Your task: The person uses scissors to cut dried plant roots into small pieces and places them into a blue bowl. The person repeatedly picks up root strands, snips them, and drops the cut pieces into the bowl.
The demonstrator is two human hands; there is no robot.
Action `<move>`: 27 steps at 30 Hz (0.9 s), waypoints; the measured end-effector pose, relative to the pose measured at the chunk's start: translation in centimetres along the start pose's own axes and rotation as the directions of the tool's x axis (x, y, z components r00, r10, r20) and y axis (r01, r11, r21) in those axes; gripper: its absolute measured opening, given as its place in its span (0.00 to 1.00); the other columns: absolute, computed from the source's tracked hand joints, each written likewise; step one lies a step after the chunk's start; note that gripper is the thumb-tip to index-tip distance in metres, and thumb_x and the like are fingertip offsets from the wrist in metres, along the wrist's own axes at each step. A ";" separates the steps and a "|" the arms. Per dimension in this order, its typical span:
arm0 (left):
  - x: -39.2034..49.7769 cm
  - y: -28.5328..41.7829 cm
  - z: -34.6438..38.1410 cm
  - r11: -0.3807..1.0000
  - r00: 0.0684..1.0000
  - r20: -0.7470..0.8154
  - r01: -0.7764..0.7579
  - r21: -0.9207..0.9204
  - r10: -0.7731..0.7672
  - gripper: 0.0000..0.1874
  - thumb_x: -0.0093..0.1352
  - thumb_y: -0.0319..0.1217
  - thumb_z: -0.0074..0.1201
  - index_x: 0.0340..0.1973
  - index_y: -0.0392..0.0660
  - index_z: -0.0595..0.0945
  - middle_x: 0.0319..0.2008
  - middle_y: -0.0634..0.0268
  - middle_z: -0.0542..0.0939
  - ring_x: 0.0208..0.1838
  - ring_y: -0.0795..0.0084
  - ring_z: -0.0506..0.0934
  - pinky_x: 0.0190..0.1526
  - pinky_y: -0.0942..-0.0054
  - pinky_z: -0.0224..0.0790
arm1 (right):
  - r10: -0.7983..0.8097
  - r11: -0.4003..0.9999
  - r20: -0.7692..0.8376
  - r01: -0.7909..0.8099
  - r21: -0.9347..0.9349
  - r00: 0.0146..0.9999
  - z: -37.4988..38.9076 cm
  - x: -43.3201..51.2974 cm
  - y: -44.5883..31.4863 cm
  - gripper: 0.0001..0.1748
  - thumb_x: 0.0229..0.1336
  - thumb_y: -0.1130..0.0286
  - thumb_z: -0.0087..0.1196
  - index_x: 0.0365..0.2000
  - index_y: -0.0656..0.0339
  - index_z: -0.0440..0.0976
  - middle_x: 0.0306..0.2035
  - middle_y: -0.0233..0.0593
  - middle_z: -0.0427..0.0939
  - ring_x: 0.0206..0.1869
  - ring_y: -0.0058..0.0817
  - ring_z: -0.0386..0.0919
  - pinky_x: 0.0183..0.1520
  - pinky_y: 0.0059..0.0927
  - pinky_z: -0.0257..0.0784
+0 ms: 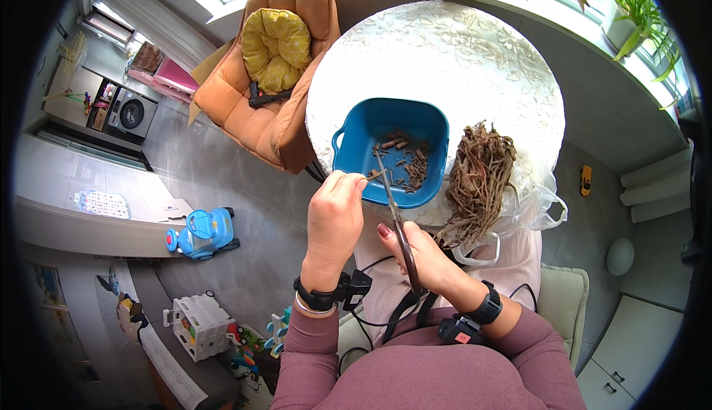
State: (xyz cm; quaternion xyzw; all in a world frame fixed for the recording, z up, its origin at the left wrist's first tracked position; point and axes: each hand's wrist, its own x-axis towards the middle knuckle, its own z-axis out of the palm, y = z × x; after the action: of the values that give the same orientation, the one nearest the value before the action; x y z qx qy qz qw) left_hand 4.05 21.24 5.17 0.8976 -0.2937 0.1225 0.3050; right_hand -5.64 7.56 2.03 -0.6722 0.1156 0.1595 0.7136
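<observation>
My left hand (335,226) pinches a thin dried root (376,176) over the near left rim of a blue plastic basin (361,126). My right hand (431,260) grips scissors (392,205) with dark handles. Their blades point away from me over the basin and lie close to the root's tip; whether they touch it is hard to tell. Short cut root pieces (416,170) are scattered on the basin's bottom, with several thicker ones near its middle. Right of the basin, a big tangled bundle of dried brown roots (483,182) lies on a plastic bag (539,210).
A round table with a white patterned cloth (389,54) carries the basin and bundle. Beyond its left side stands an orange padded chair (228,104) with a yellow cushion (276,48). Potted plants (628,26) line the windowsill. Cables (384,324) hang near my wrists.
</observation>
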 end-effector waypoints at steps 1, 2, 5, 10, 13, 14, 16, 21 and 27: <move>0.0 0.1 0.0 1.000 1.000 0.013 -0.001 0.003 0.001 0.04 0.70 0.24 0.54 0.36 0.35 0.81 0.30 0.53 0.78 0.32 0.52 0.77 0.36 0.63 0.71 | 0.001 1.000 -0.002 -0.001 -0.002 1.000 0.0 -0.1 -0.2 0.36 0.67 0.40 0.49 0.26 0.70 0.68 0.21 0.40 0.71 0.27 0.24 0.65 0.31 0.36 0.67; 0.0 0.1 0.0 1.000 1.000 0.029 0.002 0.004 -0.002 0.05 0.71 0.24 0.53 0.35 0.35 0.80 0.30 0.53 0.78 0.33 0.51 0.78 0.37 0.61 0.72 | 0.039 0.999 0.007 -0.039 0.009 0.999 0.0 -0.1 -0.3 0.35 0.67 0.41 0.50 0.26 0.70 0.68 0.21 0.41 0.71 0.27 0.24 0.66 0.31 0.36 0.67; 0.0 0.1 -0.1 0.999 0.999 0.027 -0.022 -0.028 0.023 0.04 0.70 0.23 0.53 0.36 0.35 0.80 0.30 0.53 0.77 0.33 0.51 0.77 0.36 0.62 0.72 | -0.028 0.998 0.012 0.029 -0.060 1.000 -0.4 0.0 -0.6 0.36 0.66 0.41 0.51 0.28 0.72 0.68 0.22 0.43 0.73 0.28 0.25 0.68 0.32 0.36 0.69; 0.1 -0.1 0.0 0.996 0.999 0.016 -0.042 -0.078 0.043 0.04 0.69 0.21 0.54 0.37 0.35 0.81 0.30 0.53 0.78 0.33 0.52 0.78 0.36 0.64 0.72 | -0.022 0.998 -0.035 0.020 -0.057 0.999 -0.4 0.0 -0.2 0.36 0.66 0.42 0.52 0.28 0.74 0.68 0.23 0.45 0.74 0.28 0.24 0.70 0.33 0.34 0.70; 0.1 -0.2 0.0 0.994 0.999 -0.008 -0.033 -0.103 0.033 0.03 0.69 0.20 0.55 0.37 0.34 0.81 0.29 0.55 0.78 0.30 0.58 0.77 0.34 0.69 0.71 | -0.073 0.997 -0.058 0.071 -0.039 0.996 0.0 0.1 0.1 0.36 0.66 0.42 0.52 0.28 0.74 0.68 0.22 0.44 0.73 0.28 0.24 0.69 0.32 0.33 0.69; 0.1 -0.3 0.0 0.994 0.999 -0.018 -0.030 -0.109 0.028 0.03 0.69 0.20 0.55 0.37 0.34 0.81 0.28 0.56 0.78 0.29 0.62 0.77 0.33 0.71 0.70 | -0.105 0.994 -0.074 0.103 -0.036 0.992 0.0 0.1 0.2 0.36 0.66 0.42 0.52 0.28 0.74 0.68 0.22 0.44 0.73 0.28 0.23 0.69 0.31 0.34 0.69; 0.1 -0.3 0.0 0.993 1.000 -0.012 -0.030 -0.116 0.028 0.03 0.69 0.20 0.55 0.37 0.34 0.81 0.28 0.56 0.78 0.29 0.62 0.76 0.33 0.71 0.69 | -0.113 0.993 -0.045 0.112 -0.022 0.993 0.0 0.1 0.3 0.35 0.66 0.43 0.52 0.26 0.72 0.68 0.21 0.42 0.72 0.27 0.23 0.67 0.30 0.34 0.68; 0.0 -0.2 -0.2 0.991 1.000 0.027 0.004 -0.135 0.000 0.04 0.69 0.21 0.54 0.37 0.34 0.81 0.30 0.53 0.78 0.32 0.53 0.78 0.35 0.65 0.72 | -0.157 0.987 -0.067 0.154 -0.043 0.985 0.1 0.1 0.1 0.34 0.67 0.43 0.51 0.24 0.69 0.67 0.19 0.39 0.69 0.25 0.22 0.65 0.28 0.35 0.65; 0.1 -0.1 -0.2 0.987 0.999 0.041 -0.024 -0.158 0.031 0.04 0.69 0.21 0.55 0.37 0.34 0.81 0.30 0.53 0.78 0.31 0.53 0.78 0.34 0.66 0.71 | 0.003 1.000 0.017 -0.003 0.008 1.000 -0.5 0.1 0.1 0.36 0.67 0.40 0.49 0.26 0.71 0.69 0.21 0.40 0.71 0.27 0.24 0.66 0.31 0.35 0.67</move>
State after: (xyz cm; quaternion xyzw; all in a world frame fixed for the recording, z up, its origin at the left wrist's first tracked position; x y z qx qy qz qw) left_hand 4.17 21.43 5.31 0.8690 -0.3213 0.0839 0.3669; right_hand -5.57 7.06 1.92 -0.6679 0.1112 0.1657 0.7170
